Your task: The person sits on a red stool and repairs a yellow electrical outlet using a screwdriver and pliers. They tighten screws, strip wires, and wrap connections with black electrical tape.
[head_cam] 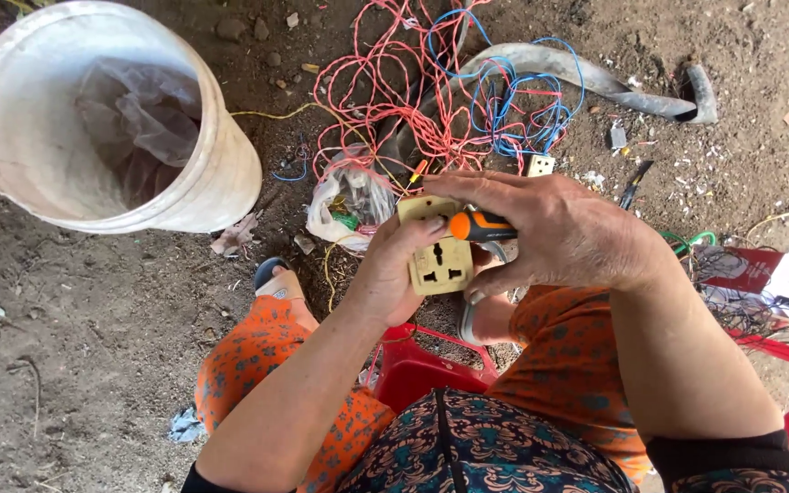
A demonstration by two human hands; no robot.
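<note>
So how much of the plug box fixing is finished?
Hard to say what is finished. The yellowish socket plate is out and held in the left hand. Right now the right hand works an orange-handled screwdriver against it. The tangle of red and blue wires on the dirt is not joined to it, so wiring looks left.

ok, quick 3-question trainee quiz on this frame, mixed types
1. True or false: the left hand holds the beige socket plate.
2. What does the right hand grip? A) pliers B) an orange-handled screwdriver C) a knife
3. Fill in: the white bucket lies on its ____ on the dirt.

Key:
1. True
2. B
3. side; a clear plastic bag sits inside it.
</note>
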